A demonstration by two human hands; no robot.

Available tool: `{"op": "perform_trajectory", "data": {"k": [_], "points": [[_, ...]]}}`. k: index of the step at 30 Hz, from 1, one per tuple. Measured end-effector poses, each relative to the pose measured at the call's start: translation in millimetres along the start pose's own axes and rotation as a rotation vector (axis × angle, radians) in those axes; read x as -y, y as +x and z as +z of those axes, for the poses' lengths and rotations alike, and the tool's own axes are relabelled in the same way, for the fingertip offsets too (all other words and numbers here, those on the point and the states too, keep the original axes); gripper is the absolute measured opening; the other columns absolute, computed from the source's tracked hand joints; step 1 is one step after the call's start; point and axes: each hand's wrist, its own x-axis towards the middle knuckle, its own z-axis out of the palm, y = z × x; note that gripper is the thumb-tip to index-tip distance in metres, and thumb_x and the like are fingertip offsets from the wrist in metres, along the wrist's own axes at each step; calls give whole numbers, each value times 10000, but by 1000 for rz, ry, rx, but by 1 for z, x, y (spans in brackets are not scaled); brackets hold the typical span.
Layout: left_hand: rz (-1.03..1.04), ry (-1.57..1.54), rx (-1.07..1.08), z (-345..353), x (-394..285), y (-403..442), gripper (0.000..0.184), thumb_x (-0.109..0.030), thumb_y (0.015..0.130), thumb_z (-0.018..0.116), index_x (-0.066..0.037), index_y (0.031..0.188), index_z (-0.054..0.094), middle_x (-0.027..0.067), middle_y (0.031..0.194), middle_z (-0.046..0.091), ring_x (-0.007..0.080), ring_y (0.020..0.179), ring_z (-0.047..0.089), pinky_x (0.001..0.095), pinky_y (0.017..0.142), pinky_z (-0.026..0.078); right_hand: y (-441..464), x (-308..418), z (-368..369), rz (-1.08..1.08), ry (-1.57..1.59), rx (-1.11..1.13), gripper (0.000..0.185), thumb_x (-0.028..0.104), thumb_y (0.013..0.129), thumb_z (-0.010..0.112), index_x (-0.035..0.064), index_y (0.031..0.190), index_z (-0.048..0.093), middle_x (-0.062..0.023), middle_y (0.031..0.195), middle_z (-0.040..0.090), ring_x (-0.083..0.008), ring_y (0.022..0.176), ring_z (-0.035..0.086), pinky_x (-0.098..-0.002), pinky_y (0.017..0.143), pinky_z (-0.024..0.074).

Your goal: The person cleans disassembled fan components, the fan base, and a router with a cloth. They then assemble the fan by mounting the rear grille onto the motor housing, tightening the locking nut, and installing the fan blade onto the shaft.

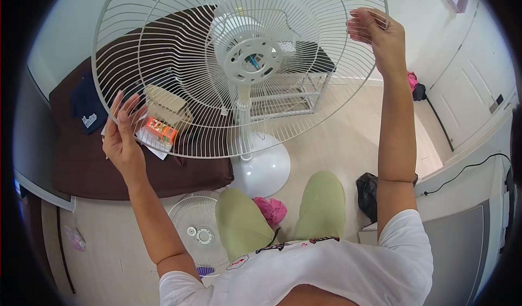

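Observation:
A large round white wire fan guard [204, 157] is spread out in front of me. At its lower left rim, my left hand [124, 143] is closed, thumb in front and fingers behind the wires. My right hand [389, 44] grips the upper right rim, its fingertips reaching behind the wires. The guard's hub ring [231, 61] lies in line with the fan's motor head, and a blue shaft [253, 61] shows through its opening. Whether the ring touches the motor, I cannot tell. Beneath stands the white fan base [266, 167].
Another fan guard [182, 213] lies on the floor by my legs, near a pink bag [270, 211]. A brown sofa [87, 170] on the left carries a beige bag [166, 105] and an orange box [161, 130]. A metal-framed cage [283, 110] stands behind; a black bag [367, 197] sits right.

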Motion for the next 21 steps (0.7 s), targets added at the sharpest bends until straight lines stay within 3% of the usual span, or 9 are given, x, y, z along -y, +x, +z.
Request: {"op": "perform_trajectory", "data": {"k": [12,21], "points": [[-2,81,-18,10,-14,-24,393,-230,972,451,12,1281,462,179,1106,611,206,901,650,266,735,519,6,-22,-8,26,55,24,272,218,888,606,-42,958,648,-122,793,666,-162,683,655,-255,624,544],[-90,121,-40,21,5,41,370,-229,950,512,-17,1253,511,115,1030,644,147,844,641,237,698,514,24,-78,29,86,185,52,249,207,892,593,-27,940,661,-116,776,667,-155,670,652,-254,592,535]]}}
